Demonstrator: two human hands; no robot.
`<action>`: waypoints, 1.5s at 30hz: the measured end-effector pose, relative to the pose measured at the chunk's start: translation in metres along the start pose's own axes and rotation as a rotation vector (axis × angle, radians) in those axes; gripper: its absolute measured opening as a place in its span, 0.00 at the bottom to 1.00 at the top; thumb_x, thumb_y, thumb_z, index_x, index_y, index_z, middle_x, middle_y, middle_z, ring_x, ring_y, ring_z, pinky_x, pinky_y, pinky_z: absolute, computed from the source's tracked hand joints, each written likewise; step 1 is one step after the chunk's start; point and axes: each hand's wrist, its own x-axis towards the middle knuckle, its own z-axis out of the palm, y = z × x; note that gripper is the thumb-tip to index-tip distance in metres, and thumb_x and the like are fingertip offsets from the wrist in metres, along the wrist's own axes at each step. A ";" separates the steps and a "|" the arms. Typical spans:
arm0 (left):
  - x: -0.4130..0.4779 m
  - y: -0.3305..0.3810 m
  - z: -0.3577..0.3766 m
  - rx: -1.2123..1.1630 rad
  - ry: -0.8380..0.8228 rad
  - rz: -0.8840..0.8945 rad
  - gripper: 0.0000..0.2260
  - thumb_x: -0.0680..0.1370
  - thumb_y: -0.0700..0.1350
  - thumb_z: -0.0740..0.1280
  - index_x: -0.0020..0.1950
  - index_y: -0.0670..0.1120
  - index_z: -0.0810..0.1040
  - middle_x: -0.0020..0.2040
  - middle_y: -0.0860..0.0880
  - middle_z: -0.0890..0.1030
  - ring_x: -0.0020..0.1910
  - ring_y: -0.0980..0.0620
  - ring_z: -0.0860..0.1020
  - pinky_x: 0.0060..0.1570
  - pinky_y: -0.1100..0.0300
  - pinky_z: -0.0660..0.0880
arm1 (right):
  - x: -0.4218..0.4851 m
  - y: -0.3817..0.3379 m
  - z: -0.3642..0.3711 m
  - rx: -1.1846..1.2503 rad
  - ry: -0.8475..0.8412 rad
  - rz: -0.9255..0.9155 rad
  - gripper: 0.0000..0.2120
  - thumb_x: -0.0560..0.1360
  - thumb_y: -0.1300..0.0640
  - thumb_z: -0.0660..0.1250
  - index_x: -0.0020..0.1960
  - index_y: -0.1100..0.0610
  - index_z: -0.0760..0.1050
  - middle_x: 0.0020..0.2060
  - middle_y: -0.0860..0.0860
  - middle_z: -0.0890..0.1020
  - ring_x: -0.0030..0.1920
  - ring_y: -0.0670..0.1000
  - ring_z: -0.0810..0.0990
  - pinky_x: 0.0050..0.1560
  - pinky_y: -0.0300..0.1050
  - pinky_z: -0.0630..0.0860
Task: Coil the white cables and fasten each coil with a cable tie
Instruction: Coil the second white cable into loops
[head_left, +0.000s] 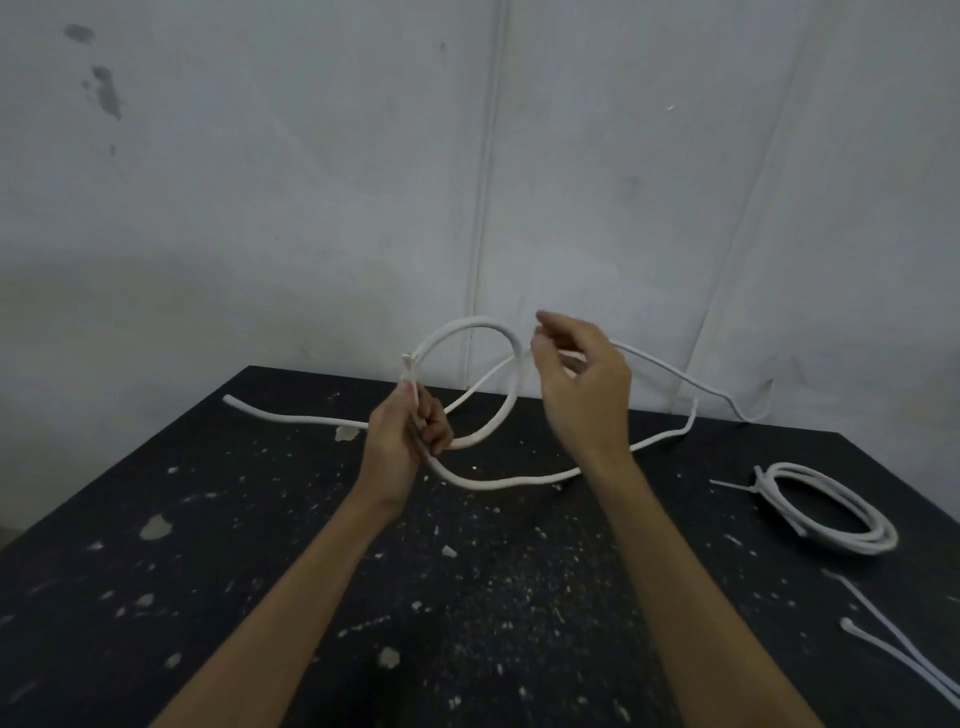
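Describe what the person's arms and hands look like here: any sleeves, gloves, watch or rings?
Nothing worn shows. The left hand and right hand are bare, with no gloves, and I see no rings. The left forearm and right forearm are bare down to the bottom edge of the frame: no sleeves, watch, wristband or markings visible.
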 end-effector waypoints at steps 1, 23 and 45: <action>0.000 0.001 -0.002 -0.016 -0.018 0.004 0.16 0.76 0.55 0.59 0.31 0.49 0.69 0.24 0.52 0.65 0.24 0.54 0.62 0.26 0.62 0.63 | 0.006 0.003 0.001 -0.007 -0.022 0.051 0.11 0.78 0.56 0.64 0.60 0.52 0.76 0.53 0.45 0.79 0.54 0.45 0.77 0.55 0.39 0.75; -0.005 0.024 -0.026 -0.049 0.000 -0.283 0.22 0.75 0.60 0.55 0.25 0.49 0.64 0.22 0.53 0.58 0.22 0.54 0.57 0.28 0.59 0.62 | 0.016 0.026 0.049 0.107 -0.371 0.043 0.18 0.82 0.51 0.56 0.37 0.50 0.77 0.18 0.44 0.66 0.20 0.44 0.64 0.25 0.42 0.64; -0.006 0.050 -0.045 0.035 0.126 -0.353 0.22 0.81 0.58 0.51 0.31 0.49 0.59 0.22 0.54 0.57 0.20 0.56 0.56 0.21 0.64 0.58 | -0.045 0.160 -0.037 -0.549 -1.047 0.182 0.15 0.79 0.45 0.60 0.41 0.53 0.75 0.36 0.53 0.79 0.38 0.50 0.78 0.44 0.48 0.74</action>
